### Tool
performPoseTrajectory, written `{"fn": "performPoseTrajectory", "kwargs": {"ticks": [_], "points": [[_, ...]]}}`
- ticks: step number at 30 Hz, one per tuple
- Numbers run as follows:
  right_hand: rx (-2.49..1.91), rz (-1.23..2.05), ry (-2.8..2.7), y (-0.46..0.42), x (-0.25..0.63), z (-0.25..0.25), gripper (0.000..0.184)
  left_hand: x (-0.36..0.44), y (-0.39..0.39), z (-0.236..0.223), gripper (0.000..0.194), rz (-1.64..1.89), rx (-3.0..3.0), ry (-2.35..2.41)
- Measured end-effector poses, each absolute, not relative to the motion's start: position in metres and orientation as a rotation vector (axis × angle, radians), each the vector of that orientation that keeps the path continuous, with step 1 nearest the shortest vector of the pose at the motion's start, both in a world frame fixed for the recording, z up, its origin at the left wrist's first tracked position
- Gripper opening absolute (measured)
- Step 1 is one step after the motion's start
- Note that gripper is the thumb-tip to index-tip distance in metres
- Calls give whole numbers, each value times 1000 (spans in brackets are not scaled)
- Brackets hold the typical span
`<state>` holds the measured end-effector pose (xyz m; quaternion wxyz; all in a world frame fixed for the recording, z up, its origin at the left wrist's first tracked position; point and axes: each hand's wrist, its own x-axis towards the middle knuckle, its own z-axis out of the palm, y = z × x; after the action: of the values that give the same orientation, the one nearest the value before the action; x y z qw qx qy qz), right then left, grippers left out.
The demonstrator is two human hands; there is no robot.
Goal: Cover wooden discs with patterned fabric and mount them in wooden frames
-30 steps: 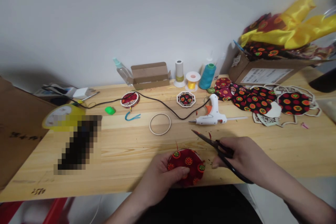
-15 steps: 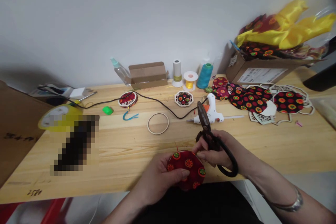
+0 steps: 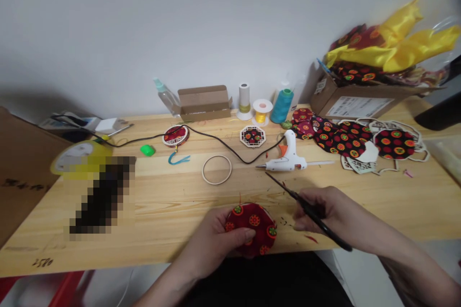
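1. Hands low over the bench. Left hand (image 3: 215, 235) is curled around a round cloth-covered disc (image 3: 252, 220), thumb across its face. Right hand (image 3: 317, 211) is closed on black-handled scissors (image 3: 284, 189), points up and away from me. Blades look shut, but they are nearly edge-on, so I cannot be sure.
2. Disc sits in my left hand at the near edge of the pine bench (image 3: 173, 211). I cannot tell whether it touches the wood. Cloth is dark red with a round floral print; a short red thread end (image 3: 239, 197) stands at its top edge.
3. Handling, judged: light, firm beneath, soft on the surface. Best held by the rim, as the cloth may slide over its backing.
4. Small thread snippets (image 3: 284, 221) lie right of the disc, below the scissors.
5. Containers: a cardboard box (image 3: 356, 103), far right, holds yellow satin (image 3: 392, 53) and printed cloth (image 3: 355, 74). A small open carton (image 3: 203, 103) stands by the wall, contents unseen.
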<state>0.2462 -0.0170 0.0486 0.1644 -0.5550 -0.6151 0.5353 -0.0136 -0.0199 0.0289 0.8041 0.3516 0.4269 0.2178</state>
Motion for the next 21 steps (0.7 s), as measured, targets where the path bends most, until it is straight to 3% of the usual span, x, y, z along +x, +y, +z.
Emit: {"fn": "performPoseTrajectory", "kwargs": {"ticks": [6,13,21], "points": [[-1485,1626,-1507,-16,228,54,37,-5,-17,29,31,427,751,896],[-1328,1703,-1525,-9,207,52,32,-4,-11,36,19,384,884,771],[-1279,1670,-1641,-9,209,46,25,-6,-11,32,24,327,920,761]]}}
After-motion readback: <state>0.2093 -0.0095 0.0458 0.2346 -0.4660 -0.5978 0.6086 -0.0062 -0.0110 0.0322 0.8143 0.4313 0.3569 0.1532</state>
